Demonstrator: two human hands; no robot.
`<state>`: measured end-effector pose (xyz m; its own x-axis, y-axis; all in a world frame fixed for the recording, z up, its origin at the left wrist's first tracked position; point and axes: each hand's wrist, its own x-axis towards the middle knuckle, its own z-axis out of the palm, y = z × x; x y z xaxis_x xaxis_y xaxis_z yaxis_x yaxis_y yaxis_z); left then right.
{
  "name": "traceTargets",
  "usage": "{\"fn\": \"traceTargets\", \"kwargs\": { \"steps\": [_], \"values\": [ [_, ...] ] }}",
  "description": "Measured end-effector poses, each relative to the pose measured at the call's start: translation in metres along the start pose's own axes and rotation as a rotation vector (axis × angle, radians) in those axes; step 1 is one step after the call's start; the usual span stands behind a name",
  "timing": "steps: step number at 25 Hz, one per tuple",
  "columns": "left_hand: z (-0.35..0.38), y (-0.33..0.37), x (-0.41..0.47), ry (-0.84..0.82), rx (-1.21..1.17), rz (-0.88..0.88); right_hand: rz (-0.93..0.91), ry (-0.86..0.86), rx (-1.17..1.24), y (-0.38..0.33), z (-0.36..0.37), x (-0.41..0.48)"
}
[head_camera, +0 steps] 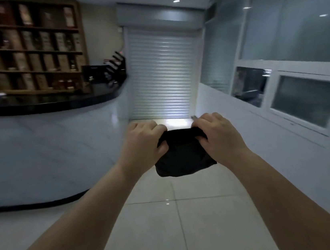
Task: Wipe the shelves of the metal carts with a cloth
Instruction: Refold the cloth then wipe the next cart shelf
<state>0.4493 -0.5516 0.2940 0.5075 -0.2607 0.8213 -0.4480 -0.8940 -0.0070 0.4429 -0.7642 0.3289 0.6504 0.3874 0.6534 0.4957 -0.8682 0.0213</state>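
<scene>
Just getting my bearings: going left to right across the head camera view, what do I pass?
In order: wooden display shelves → left hand → black cloth, gripped by both hands → right hand → framed windows in the right wall.

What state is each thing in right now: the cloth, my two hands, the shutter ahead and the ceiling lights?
Black fabric cloth: bunched, held up in mid-air, lower part hanging.
Left hand: grips the cloth's upper left edge.
Right hand: grips the cloth's upper right edge.
White slatted roller shutter: lowered.
Round recessed ceiling lights: on.
</scene>
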Motion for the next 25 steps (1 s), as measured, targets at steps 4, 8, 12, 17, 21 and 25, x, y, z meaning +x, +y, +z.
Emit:
{"fn": "traceTargets", "kwargs": {
  "steps": [4,8,12,17,21,25],
  "values": [
    [0.033,-0.082,0.015,-0.053,0.144,-0.2,-0.177,-0.029,0.165,0.004,0.096,0.1],
    [0.041,-0.176,0.001,-0.044,0.331,-0.37,-0.365,-0.08,0.322,-0.041,0.189,0.186],
    [0.027,-0.289,-0.008,0.001,0.51,-0.457,-0.555,-0.042,0.439,-0.112,0.269,0.277],
    [0.014,-0.421,-0.004,0.1,0.598,-0.579,-0.659,-0.015,0.561,-0.198,0.346,0.391],
    [0.012,-0.508,-0.006,0.126,0.668,-0.687,-0.704,0.024,0.646,-0.263,0.409,0.457],
    [0.004,-0.582,-0.019,0.143,0.787,-0.82,-0.76,0.029,0.766,-0.336,0.469,0.51]
  ]
}}
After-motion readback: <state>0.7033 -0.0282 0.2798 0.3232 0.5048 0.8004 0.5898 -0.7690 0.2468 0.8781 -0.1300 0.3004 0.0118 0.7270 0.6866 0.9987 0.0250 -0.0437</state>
